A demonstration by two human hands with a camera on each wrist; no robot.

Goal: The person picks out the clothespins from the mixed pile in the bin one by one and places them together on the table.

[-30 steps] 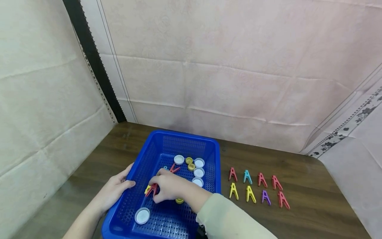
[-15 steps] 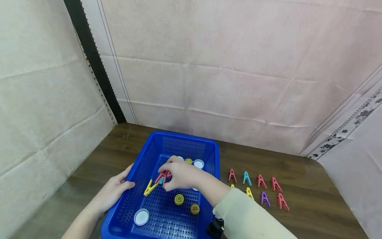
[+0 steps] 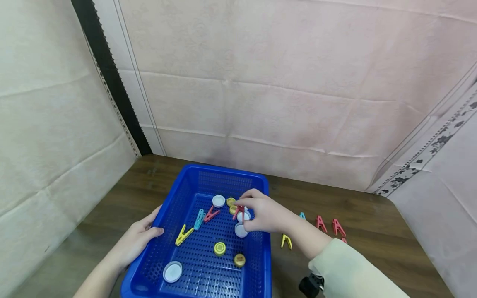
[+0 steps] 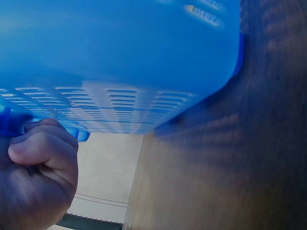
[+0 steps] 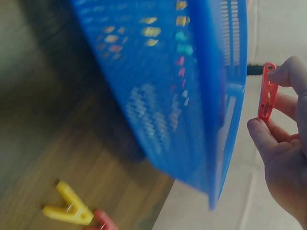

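A blue plastic basket point(image 3: 223, 170) stands on the wooden table, and my left hand point(image 3: 138, 240) grips its left rim. In the left wrist view the fingers of my left hand point(image 4: 41, 172) are curled at the basket's edge. Over the basket's right side, my right hand point(image 3: 266, 212) pinches a red clothespin point(image 5: 267, 93) between thumb and fingers. Inside the basket lie a yellow clothespin point(image 3: 184, 235), a blue clothespin point(image 3: 199, 219) and another red clothespin point(image 3: 211, 214). White caps point(image 3: 172, 272) and yellow caps point(image 3: 220, 248) are scattered among them.
Right of the basket, several clothespins lie on the table point(image 3: 372, 248), among them a yellow one point(image 3: 286, 241) and a red one point(image 3: 338, 227). My right forearm partly covers this group. Light cloth point(image 3: 242, 103) hangs behind and at both sides.
My right hand has lifted the red clothespin from the basket's left part and carried it rightward toward the right rim. My left hand keeps its grip on the basket.
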